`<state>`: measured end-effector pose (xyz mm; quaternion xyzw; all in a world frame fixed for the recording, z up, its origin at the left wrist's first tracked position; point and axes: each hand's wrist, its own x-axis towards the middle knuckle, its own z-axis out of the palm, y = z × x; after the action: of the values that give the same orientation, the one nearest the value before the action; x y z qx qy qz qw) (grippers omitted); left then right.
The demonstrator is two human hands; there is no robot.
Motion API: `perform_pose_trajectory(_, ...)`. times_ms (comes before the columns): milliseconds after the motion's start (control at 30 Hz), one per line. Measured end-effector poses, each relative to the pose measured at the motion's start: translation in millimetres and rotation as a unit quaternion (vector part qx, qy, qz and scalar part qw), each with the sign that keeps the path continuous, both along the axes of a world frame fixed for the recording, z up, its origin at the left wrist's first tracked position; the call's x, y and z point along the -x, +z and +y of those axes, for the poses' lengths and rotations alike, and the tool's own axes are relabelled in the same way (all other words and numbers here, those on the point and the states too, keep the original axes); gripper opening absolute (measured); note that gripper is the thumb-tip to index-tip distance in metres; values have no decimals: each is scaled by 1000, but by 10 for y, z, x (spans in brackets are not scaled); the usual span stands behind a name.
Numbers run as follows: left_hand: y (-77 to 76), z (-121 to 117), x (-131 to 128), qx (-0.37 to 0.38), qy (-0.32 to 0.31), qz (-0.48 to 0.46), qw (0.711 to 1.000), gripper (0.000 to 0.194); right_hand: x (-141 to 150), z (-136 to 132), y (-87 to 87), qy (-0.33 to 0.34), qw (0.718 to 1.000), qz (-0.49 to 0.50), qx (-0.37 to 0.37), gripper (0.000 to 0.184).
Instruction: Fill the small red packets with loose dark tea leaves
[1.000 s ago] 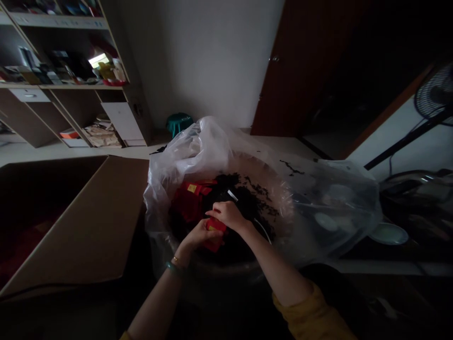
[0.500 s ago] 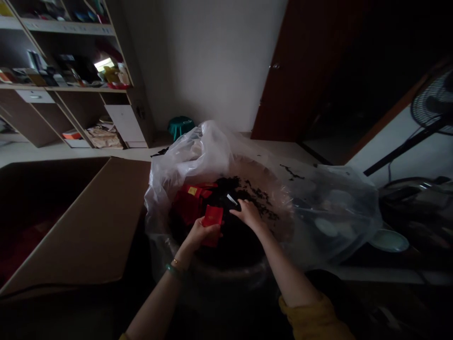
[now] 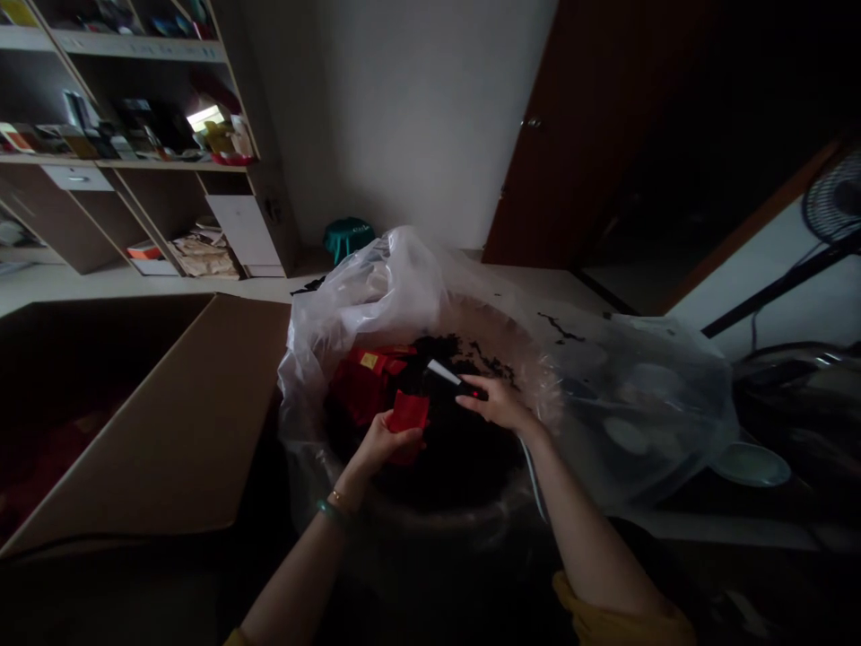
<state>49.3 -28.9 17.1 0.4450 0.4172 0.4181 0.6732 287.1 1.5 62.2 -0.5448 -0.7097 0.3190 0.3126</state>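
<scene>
Holding one red packet [image 3: 410, 426], the left hand [image 3: 383, 441] is wrapping its grip around it, just left of the right hand [image 3: 496, 402], whose grip is pinching one thin white-and-black tool [image 3: 449, 378]. Both hands are reaching inside one clear plastic bag [image 3: 377, 296] over dark tea leaves [image 3: 440, 348], with one pile of red packets [image 3: 363, 386] past the left grip and a little open room between the hands.

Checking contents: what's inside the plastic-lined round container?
Dark loose leaves and heaped red packets in clear plastic. Anything beneath them is covered, and the bottom can't be seen.
</scene>
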Motion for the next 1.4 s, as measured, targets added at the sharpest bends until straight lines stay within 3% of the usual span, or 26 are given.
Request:
perform_pose_trajectory(167, 11, -22, 17, 5, -20, 4, 1000, 51, 302, -180, 145, 94, 994, -63, -5, 49)
perform_pose_trajectory(367, -27, -22, 10, 4, -22, -4, 1000, 48, 540, -232, 156, 51, 990, -120, -53, 34)
perform_pose_trajectory(700, -80, -16, 10, 11, -29, 4, 1000, 49, 563, -243, 121, 46, 975, -194, -101, 32)
perform_pose_trajectory(900, -84, -10, 15, 2, -34, 10, 999, 48, 547, -252, 130, 50, 981, -169, -80, 33)
perform_pose_trajectory(1067, -83, -22, 20, 2, -52, 8, 999, 43, 434, -280, 202, 55, 988, -137, -47, 46)
perform_pose_trajectory(1400, -78, -30, 20, 1, -59, 18, 998, 52, 463, -295, 102, 50, 980, -170, -90, 32)
